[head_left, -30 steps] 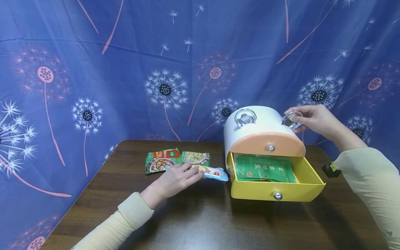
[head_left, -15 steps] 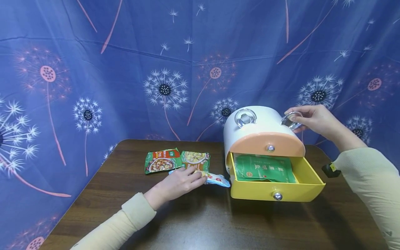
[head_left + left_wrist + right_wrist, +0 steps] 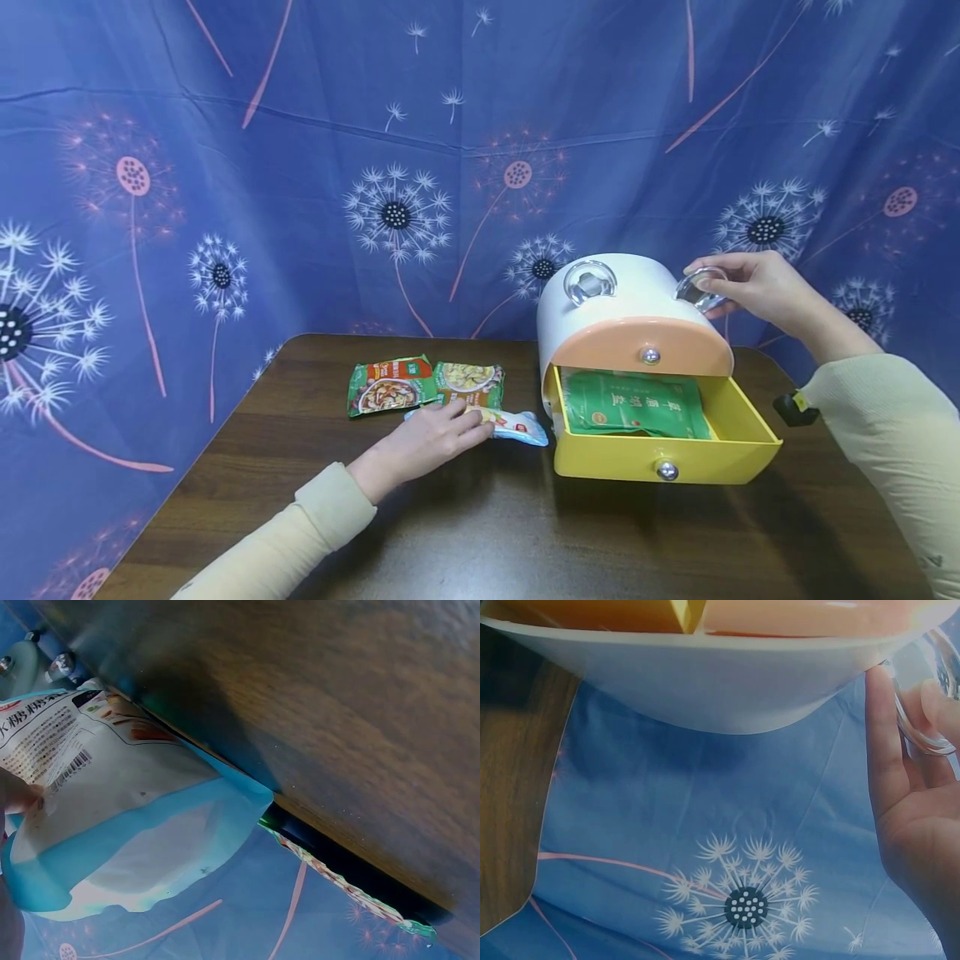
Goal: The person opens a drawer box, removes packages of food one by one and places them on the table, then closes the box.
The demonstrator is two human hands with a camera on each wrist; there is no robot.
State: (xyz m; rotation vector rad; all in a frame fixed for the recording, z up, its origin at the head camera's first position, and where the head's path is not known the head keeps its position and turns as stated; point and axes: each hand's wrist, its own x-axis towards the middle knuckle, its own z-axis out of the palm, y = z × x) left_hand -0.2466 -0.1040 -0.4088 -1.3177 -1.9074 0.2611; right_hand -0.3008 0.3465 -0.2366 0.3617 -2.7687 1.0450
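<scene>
My left hand [image 3: 435,437] grips a light blue and white food packet [image 3: 522,426] from above, low over the table, left of the drawer box. The left wrist view shows a fingertip on the printed back of this packet [image 3: 135,772], beside its barcode. With thumb and fingers my right hand [image 3: 757,287] pinches the clear, shiny ear-shaped ring [image 3: 701,289] on the top right of the white drawer box [image 3: 637,283]. Below, the yellow drawer [image 3: 615,458] is pulled out, with a green packet [image 3: 633,404] lying flat in it. The peach upper drawer [image 3: 600,346] is closed.
Behind the left hand lie a red and green food packet [image 3: 390,385] and a green and yellow one [image 3: 471,379], side by side on the brown wooden table [image 3: 300,417]. A second clear ring [image 3: 590,283] stands on the box's left. A blue patterned cloth [image 3: 300,208] hangs behind.
My left hand has come slightly nearer with the blue and white packet, showing more of the packets behind. The right hand has stayed on the ring.
</scene>
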